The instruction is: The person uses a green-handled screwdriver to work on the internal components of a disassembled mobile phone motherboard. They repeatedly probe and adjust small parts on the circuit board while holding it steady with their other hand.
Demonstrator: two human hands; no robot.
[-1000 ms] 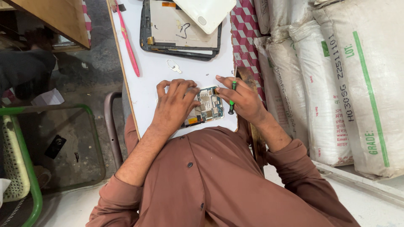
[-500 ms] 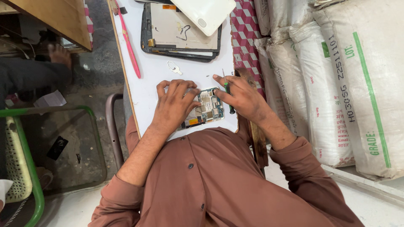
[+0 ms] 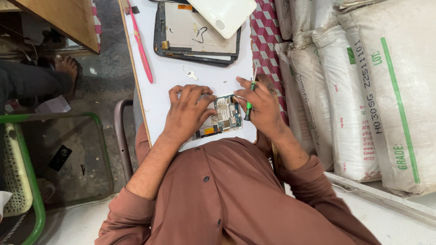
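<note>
Light: even, soft daylight, fairly bright
Glare: mild on white table (image 3: 200, 79), centre
Shadows: faint under hands; dim at upper left
Blur: slight softness thru-out
Distortion: wide-angle stretch at frame edges
</note>
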